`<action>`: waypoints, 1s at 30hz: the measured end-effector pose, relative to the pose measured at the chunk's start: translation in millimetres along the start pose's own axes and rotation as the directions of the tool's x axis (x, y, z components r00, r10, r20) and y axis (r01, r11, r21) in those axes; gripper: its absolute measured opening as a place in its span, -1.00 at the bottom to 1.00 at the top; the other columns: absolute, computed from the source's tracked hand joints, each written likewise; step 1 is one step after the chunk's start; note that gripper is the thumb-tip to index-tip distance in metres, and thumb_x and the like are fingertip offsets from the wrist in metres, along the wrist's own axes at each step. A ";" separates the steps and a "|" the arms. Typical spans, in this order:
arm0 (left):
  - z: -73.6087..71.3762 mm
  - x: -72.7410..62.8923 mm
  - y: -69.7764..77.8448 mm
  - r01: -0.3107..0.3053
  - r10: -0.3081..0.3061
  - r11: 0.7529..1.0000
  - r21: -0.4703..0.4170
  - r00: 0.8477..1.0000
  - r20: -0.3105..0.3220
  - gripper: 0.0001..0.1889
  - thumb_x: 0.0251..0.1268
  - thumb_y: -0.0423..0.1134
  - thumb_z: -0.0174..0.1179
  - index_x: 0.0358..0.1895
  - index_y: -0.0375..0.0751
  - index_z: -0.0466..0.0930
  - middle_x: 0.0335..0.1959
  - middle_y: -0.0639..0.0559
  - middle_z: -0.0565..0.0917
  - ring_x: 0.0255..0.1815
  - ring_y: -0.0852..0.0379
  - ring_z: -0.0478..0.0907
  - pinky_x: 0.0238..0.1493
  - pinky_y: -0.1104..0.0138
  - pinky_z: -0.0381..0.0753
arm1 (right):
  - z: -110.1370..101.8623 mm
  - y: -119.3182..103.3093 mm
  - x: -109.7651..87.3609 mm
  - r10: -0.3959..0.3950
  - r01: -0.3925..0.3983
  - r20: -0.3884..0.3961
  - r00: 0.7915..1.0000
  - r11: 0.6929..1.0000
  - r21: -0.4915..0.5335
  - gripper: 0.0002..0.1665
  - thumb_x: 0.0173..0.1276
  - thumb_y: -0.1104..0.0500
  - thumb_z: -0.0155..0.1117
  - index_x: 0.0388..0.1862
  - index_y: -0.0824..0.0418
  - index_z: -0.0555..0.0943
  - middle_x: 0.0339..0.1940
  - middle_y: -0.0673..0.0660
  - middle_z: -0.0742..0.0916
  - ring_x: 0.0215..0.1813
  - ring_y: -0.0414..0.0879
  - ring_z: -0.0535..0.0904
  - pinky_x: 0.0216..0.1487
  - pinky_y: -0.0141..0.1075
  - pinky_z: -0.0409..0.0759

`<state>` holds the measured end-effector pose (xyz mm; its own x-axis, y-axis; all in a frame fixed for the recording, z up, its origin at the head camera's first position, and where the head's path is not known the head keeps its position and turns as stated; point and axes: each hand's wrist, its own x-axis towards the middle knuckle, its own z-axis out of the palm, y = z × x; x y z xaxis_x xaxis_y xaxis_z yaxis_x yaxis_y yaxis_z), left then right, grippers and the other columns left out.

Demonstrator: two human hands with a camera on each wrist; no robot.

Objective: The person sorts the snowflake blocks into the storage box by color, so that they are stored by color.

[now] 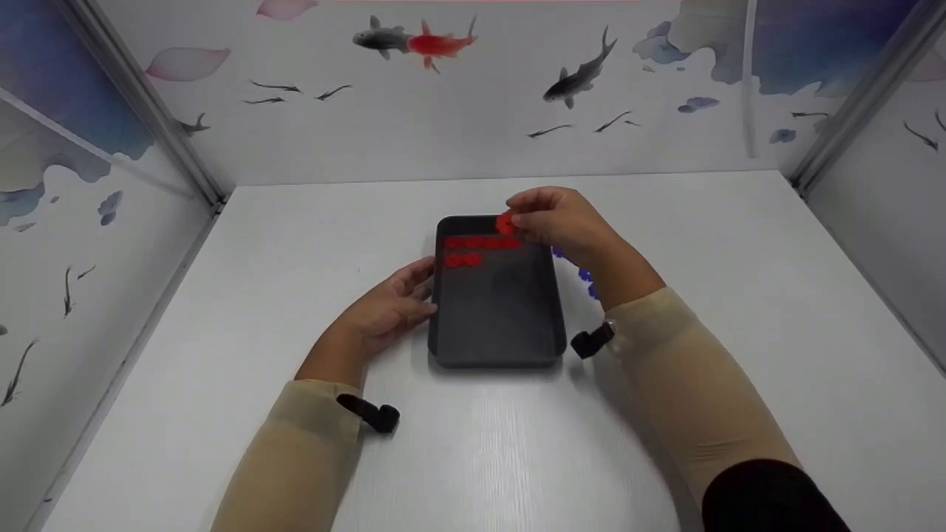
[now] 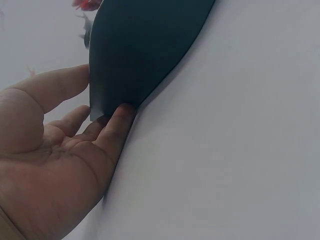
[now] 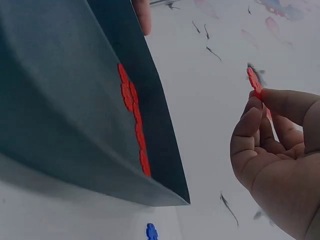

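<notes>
Head view: a red disc [image 1: 505, 224], judged light, stiff and best taken by its edge, was pinched by the right hand [image 1: 562, 224] near the far end of the tray [image 1: 495, 318], whose side was touched by the unclenched left hand [image 1: 390, 304].

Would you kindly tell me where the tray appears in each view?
Head: tray at the centre, its far right corner behind the right hand.
Left wrist: top middle, cut off by the upper edge.
Right wrist: much of the left half, running out of frame.
Shared landmark: the left hand, at the tray's side; in the right wrist view only a finger shows, at the top.
</notes>
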<state>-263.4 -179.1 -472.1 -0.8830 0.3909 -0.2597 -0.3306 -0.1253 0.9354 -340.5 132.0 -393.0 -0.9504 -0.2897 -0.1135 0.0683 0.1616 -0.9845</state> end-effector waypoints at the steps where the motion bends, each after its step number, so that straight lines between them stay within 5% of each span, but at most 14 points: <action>1: -0.2 0.0 -0.1 0.001 -0.001 1.000 -0.001 1.000 -0.002 -0.05 0.29 -0.66 0.25 0.70 0.04 0.20 0.76 0.16 0.19 0.80 0.12 0.07 0.60 0.16 0.42 | 3.5 -0.5 4.8 0.006 -0.006 0.011 1.000 1.000 0.014 -0.70 0.50 0.24 0.40 0.17 0.13 0.75 0.02 0.06 0.82 -0.05 -0.12 0.74 -0.03 -0.34 0.73; 9: 0.7 0.6 -0.3 0.004 -0.004 1.000 0.011 1.000 -0.004 -0.04 0.30 -0.64 0.25 0.72 0.05 0.16 0.77 0.15 0.17 0.81 0.10 0.04 0.65 0.11 0.37 | 22.0 10.3 34.4 0.043 -0.041 0.063 0.997 0.999 -0.035 -0.67 0.49 0.26 0.41 0.20 0.16 0.72 -0.02 0.04 0.81 -0.03 -0.11 0.74 0.00 -0.27 0.73; 15: 0.8 0.2 0.2 -0.010 0.010 1.000 0.016 1.000 0.008 -0.04 0.30 -0.65 0.24 0.72 0.03 0.15 0.77 0.13 0.18 0.78 0.11 0.13 0.61 0.13 0.42 | 26.0 20.8 46.2 0.058 -0.048 0.062 0.996 0.988 -0.148 -0.59 0.53 0.21 0.35 0.32 0.20 0.67 0.08 0.12 0.76 0.04 0.00 0.68 0.29 0.03 0.65; 21: 0.4 1.9 -0.3 -0.015 0.015 1.000 0.014 1.000 0.016 -0.04 0.28 -0.66 0.23 0.72 0.02 0.15 0.77 0.12 0.18 0.79 0.11 0.12 0.63 0.12 0.39 | 24.4 34.2 49.7 0.096 -0.080 0.042 0.995 0.955 -0.284 -0.61 0.55 0.12 0.32 0.31 0.11 0.68 0.18 0.12 0.71 0.05 0.00 0.64 0.20 -0.09 0.67; 30: -0.2 1.1 -0.5 -0.010 0.010 1.000 0.008 1.000 -0.003 -0.05 0.30 -0.66 0.23 0.71 0.03 0.18 0.76 0.11 0.20 0.78 0.10 0.13 0.61 0.13 0.42 | 27.8 41.4 53.0 0.079 -0.071 0.015 0.997 0.950 -0.304 -0.64 0.49 0.17 0.38 0.23 0.14 0.72 0.09 0.11 0.75 0.02 -0.02 0.66 0.08 -0.19 0.68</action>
<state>-264.3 -178.8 -472.8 -0.8872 0.3871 -0.2509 -0.3189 -0.1218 0.9399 -379.7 97.1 -443.5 -0.9374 -0.2898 -0.1931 0.0402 0.4607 -0.8867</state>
